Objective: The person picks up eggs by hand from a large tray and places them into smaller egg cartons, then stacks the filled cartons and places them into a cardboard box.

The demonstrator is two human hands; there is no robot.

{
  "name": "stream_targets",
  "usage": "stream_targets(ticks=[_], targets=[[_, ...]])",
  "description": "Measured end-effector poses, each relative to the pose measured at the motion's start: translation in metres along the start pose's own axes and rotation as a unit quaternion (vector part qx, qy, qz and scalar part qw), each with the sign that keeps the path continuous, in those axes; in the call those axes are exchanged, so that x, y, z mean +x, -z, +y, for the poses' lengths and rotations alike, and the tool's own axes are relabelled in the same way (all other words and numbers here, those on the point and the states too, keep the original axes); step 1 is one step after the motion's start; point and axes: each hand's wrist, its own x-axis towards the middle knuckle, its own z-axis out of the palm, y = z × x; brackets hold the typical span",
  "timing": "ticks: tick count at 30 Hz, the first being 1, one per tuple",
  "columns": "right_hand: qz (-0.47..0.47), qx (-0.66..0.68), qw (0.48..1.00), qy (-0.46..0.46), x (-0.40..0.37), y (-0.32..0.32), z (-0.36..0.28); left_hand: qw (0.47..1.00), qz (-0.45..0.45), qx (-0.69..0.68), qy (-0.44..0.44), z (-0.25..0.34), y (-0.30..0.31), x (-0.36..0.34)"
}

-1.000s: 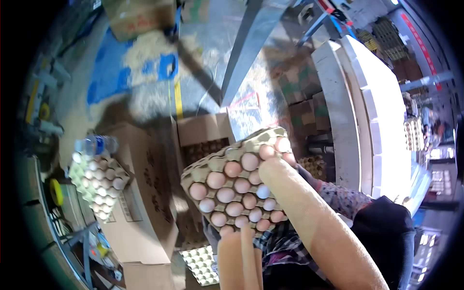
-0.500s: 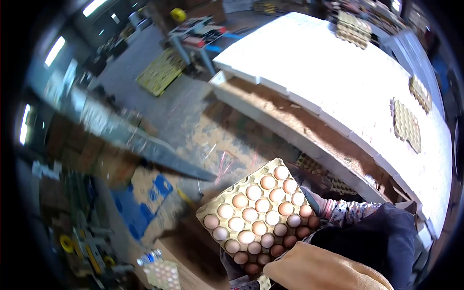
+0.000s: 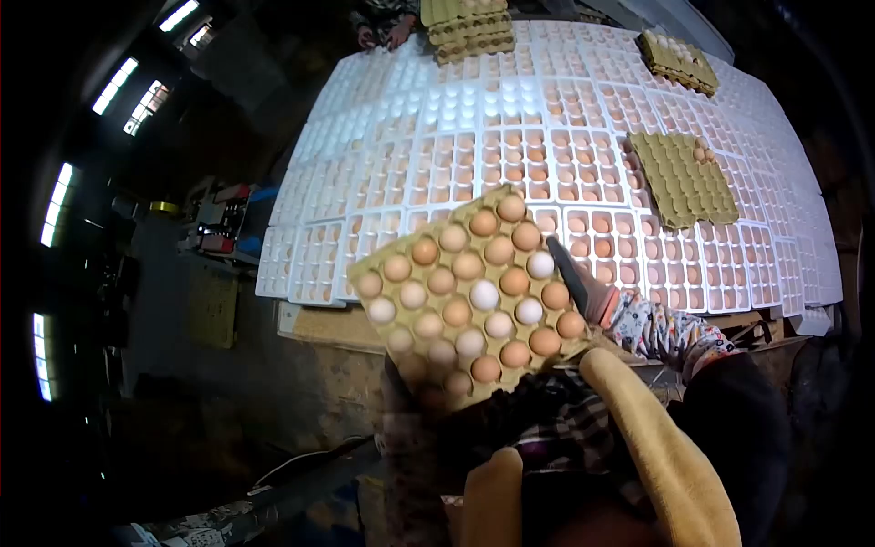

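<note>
Half a second ago the brown pulp egg tray (image 3: 467, 301) hung over the floor beside the bench. Now the view has swung round and the tray sits at the bench's near edge, its far corner overlapping the field of white plastic egg crates (image 3: 510, 155) that covers the top. It is tilted and carried low against the body, probably so that its load of tan and white eggs (image 3: 468, 266) stays seated in the cups. The right hand (image 3: 581, 290), dark-gloved below a floral sleeve, is clasped along the tray's right edge. The left hand (image 3: 401, 383) is a blur under the near left corner, so I cannot tell how it grips. The two hands are well apart, one on each side, which spreads the weight of a soft tray. I count close to thirty eggs, five across and six deep, about six of them white, though the nearest row is too smeared to be sure. Four lots of brown trays show: the one held, a flat empty brown tray (image 3: 682, 182) lying on the crates with two or three eggs at one corner, a stack of brown trays (image 3: 465, 23) at the far edge, and a filled brown tray (image 3: 679, 62) far right. The white crates are too many to count. Another person's hands (image 3: 383, 35) rest at the far side.
</note>
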Motion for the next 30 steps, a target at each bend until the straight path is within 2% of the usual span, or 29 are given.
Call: stream_targets(ticks=[3,5,6,8,9,11,12,15,17,19,20,21,23,25,26,29,30], targets=[[0.024,-0.132,0.990,0.052,0.032,0.032,0.013,0.991,-0.025,0.128,-0.017,0.045,-0.044,0.094],[0.034,-0.254,0.960,0.113,0.039,0.033,0.007,0.995,-0.074,0.036,0.053,0.050,0.010,0.170],[0.040,-0.327,0.933,0.146,0.039,0.028,-0.008,0.994,-0.074,0.040,0.072,0.050,0.029,0.201],[0.132,-0.137,0.982,-0.014,0.035,-0.004,-0.018,0.991,-0.068,0.073,0.091,0.048,0.055,0.245],[0.151,-0.244,0.958,0.018,0.029,-0.001,0.001,0.988,-0.075,0.089,0.099,0.048,0.063,0.264],[0.213,-0.456,0.862,0.063,0.015,0.004,0.038,0.985,-0.082,0.114,0.105,0.042,0.071,0.284],[0.226,-0.292,0.928,-0.040,0.010,0.006,0.032,0.982,-0.083,0.132,0.108,0.039,0.076,0.289],[0.400,-0.349,0.844,-0.078,0.064,-0.029,-0.047,0.979,-0.079,0.161,0.096,0.030,0.097,0.298],[0.339,-0.301,0.890,-0.047,0.099,-0.055,-0.100,0.978,-0.070,0.182,0.073,0.023,0.114,0.293],[0.178,-0.429,0.883,-0.064,0.124,-0.057,-0.094,0.977,-0.062,0.196,0.047,0.022,0.124,0.290],[0.095,-0.522,0.845,-0.064,0.133,-0.062,-0.094,0.977,-0.056,0.202,0.041,0.027,0.126,0.288],[0.065,-0.647,0.759,-0.024,0.133,-0.064,-0.083,0.976,-0.051,0.210,0.037,0.034,0.126,0.290],[0.039,-0.586,0.806,-0.071,0.140,-0.057,-0.087,0.970,-0.025,0.237,0.055,0.079,0.087,0.282],[0.051,-0.565,0.821,-0.064,0.137,-0.055,-0.084,0.940,-0.015,0.327,-0.094,0.093,0.063,0.282],[0.058,-0.554,0.828,-0.064,0.132,-0.056,-0.083,0.912,-0.039,0.363,-0.186,0.097,0.046,0.282],[0.141,-0.331,0.932,-0.048,0.124,-0.057,-0.087,0.882,-0.094,0.422,-0.187,0.117,-0.022,0.274],[0.218,-0.143,0.961,-0.092,0.118,-0.062,-0.087,0.845,-0.098,0.473,-0.232,0.113,-0.034,0.278]])
